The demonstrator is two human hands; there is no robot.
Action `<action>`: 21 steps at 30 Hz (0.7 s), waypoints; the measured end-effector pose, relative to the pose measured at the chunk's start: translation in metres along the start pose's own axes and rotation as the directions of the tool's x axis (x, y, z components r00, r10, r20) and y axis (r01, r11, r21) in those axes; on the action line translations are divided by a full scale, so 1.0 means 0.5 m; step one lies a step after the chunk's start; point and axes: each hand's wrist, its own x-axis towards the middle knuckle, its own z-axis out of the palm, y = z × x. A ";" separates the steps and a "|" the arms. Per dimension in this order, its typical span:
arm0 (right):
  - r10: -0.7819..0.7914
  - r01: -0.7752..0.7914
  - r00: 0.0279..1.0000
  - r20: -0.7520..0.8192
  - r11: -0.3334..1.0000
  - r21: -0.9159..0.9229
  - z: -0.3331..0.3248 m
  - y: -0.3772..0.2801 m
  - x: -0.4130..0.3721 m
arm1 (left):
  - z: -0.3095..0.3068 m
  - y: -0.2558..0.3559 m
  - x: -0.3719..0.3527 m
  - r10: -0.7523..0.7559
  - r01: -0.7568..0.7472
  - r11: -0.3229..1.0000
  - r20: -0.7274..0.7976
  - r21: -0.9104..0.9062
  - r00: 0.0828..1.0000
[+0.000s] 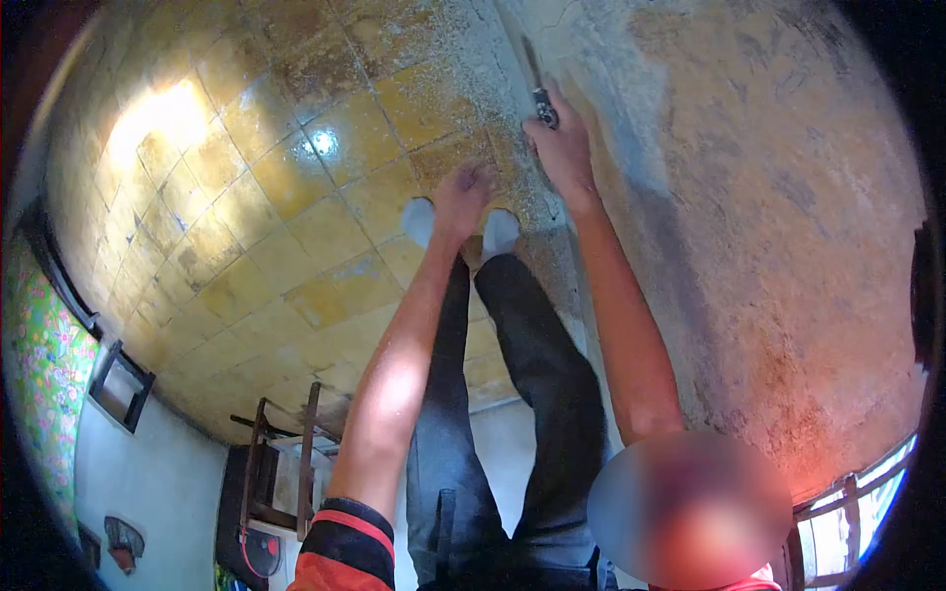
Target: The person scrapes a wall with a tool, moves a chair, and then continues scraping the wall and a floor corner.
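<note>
My right hand (566, 148) is wrapped around a black-handled hand tool (545, 108) whose grip carries pale markings. A narrow dark blade shape extends from its far end, close along the base of the worn wall (749, 227). My left hand (464, 202) hovers above the tiled floor (325, 236), in front of my feet, its fingers loosely bent and nothing visible in them. White flakes and dust (473, 69) lie scattered on the tiles along the wall, beyond both hands.
My feet in pale socks (501, 231) stand on the yellow tiles near the wall. A wooden chair-like frame (305, 453) is at lower left. Farther left are a small dark frame (121, 386) and a flowered green cloth (44, 364). A barred window (847, 522) shows at lower right.
</note>
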 end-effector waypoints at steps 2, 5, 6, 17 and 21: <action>-0.066 0.072 0.990 -0.122 0.996 0.044 -0.023 -0.005 -0.037 | 0.032 0.140 0.009 0.063 -0.051 0.988 0.085 -0.143 0.994; -0.035 0.066 0.974 -0.222 0.989 0.133 -0.055 -0.039 -0.096 | 0.093 0.199 0.071 0.309 -0.263 0.874 0.049 -0.408 0.950; 0.098 -0.042 0.973 -0.207 0.965 0.258 -0.059 -0.043 -0.112 | 0.110 0.217 0.074 0.336 -0.290 0.882 0.065 -0.372 0.940; 0.224 -0.117 0.928 -0.298 0.934 0.337 -0.026 0.025 -0.116 | 0.150 0.277 0.068 0.392 -0.390 0.920 0.176 -0.045 0.903; 0.278 -0.154 0.916 -0.290 0.910 0.386 -0.022 -0.004 -0.104 | 0.140 0.291 0.091 0.437 -0.456 0.886 0.173 0.089 0.883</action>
